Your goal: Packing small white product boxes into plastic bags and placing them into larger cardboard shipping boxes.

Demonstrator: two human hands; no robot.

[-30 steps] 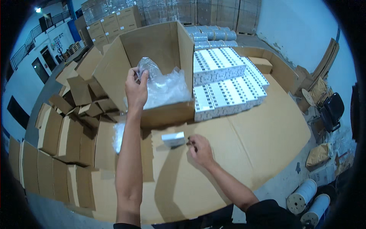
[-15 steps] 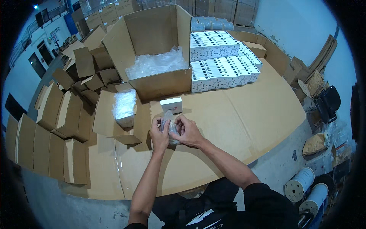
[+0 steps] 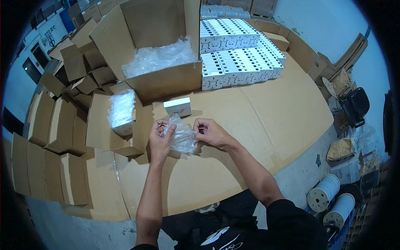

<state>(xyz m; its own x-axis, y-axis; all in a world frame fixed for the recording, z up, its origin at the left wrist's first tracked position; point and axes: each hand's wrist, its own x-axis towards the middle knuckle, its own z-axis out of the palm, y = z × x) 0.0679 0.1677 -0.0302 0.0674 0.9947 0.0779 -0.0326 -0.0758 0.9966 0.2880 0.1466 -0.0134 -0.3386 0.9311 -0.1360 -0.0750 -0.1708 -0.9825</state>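
Observation:
Between my two hands a clear plastic bag [image 3: 182, 138] is stretched out above the cardboard-covered table. My left hand [image 3: 161, 138] pinches its left side, thumb over the film. The fingertips of my right hand [image 3: 211, 133] grip the bag's right edge. Just beyond the bag stands a small white box [image 3: 178, 107] with a small print on its front. Left of my left hand, an open carton [image 3: 100, 125] holds a row of white boxes wrapped in clear plastic [image 3: 122, 109].
A large open carton [image 3: 166, 83] with a heap of clear plastic bags [image 3: 160, 56] stands at the back. Stacked white boxes [image 3: 237, 73] are right of it. Empty cartons [image 3: 58, 125] crowd the left. Cable spools [image 3: 324, 192] and a black chair [image 3: 355, 107] are off the table's right side.
The bag, bunched up between my fingers before, is now spread wider. My right hand has moved away from the left, and the whole view has shifted slightly.

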